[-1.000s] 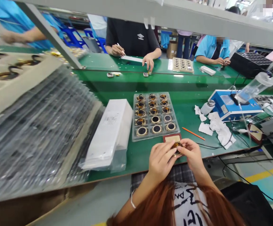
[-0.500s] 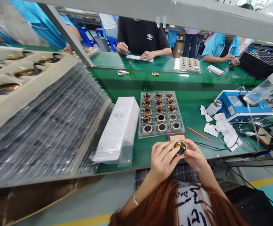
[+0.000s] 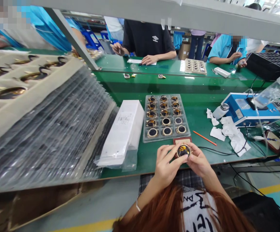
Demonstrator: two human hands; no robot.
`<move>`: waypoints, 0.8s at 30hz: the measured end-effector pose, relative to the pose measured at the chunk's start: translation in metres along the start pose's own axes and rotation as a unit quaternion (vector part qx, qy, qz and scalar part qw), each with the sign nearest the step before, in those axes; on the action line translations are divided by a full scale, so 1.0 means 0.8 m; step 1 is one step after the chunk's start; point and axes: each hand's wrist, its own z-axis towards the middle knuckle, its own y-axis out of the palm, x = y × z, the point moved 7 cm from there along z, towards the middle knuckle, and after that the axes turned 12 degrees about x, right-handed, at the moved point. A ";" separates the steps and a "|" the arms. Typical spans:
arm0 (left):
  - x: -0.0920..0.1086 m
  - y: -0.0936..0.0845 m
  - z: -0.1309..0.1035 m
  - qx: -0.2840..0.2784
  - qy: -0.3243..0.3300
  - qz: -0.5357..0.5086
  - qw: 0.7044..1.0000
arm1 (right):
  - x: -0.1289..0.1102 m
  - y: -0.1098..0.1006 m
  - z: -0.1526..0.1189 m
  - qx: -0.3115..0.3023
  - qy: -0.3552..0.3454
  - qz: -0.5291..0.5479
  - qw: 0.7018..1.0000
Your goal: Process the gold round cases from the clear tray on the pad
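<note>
A small round gold-rimmed part [image 3: 183, 150] with a dark face is held between my left hand [image 3: 167, 164] and my right hand [image 3: 198, 160], fingertips of both pinched around its rim, just above the table's front edge. Directly behind the hands lies a small red-brown pad [image 3: 182, 140] with a tan top. Beyond it sits a clear blister tray [image 3: 166, 117] holding several similar round parts in rows.
A white bagged stack [image 3: 123, 133] lies left of the tray, and a tall pile of clear trays [image 3: 40, 125] fills the left. An orange pencil [image 3: 204, 137], white wipes [image 3: 229, 135], a blue machine [image 3: 248, 111] and cables sit right. People work across the green bench [image 3: 193, 106].
The round part was turned up between my fingers, its dark face now showing. The view has shifted slightly; people across the bench moved their hands.
</note>
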 end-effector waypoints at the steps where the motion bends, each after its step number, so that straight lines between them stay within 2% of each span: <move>1: -0.001 0.001 0.000 -0.003 -0.002 -0.002 1.000 | 0.002 -0.002 0.001 0.002 0.003 -0.009 1.000; 6: 0.000 0.003 0.003 -0.013 0.009 0.007 1.000 | 0.008 -0.007 0.002 -0.008 0.002 -0.033 0.999; 9: 0.002 0.005 0.004 -0.015 0.012 0.005 1.000 | 0.004 -0.009 0.003 0.011 -0.019 -0.026 0.999; 13: 0.005 0.003 0.001 0.017 0.019 0.035 0.999 | -0.004 -0.007 0.006 0.012 -0.065 -0.038 0.997; 17: 0.007 0.009 -0.009 0.037 0.036 0.045 0.998 | -0.012 -0.010 0.008 0.017 -0.140 -0.076 0.987; 21: 0.000 0.031 -0.023 -0.013 -0.012 -0.014 1.000 | -0.028 -0.029 0.005 0.095 -0.234 -0.174 0.952; 24: -0.009 0.048 -0.033 -0.071 -0.082 -0.080 0.991 | -0.051 -0.036 0.001 0.113 -0.318 -0.281 0.898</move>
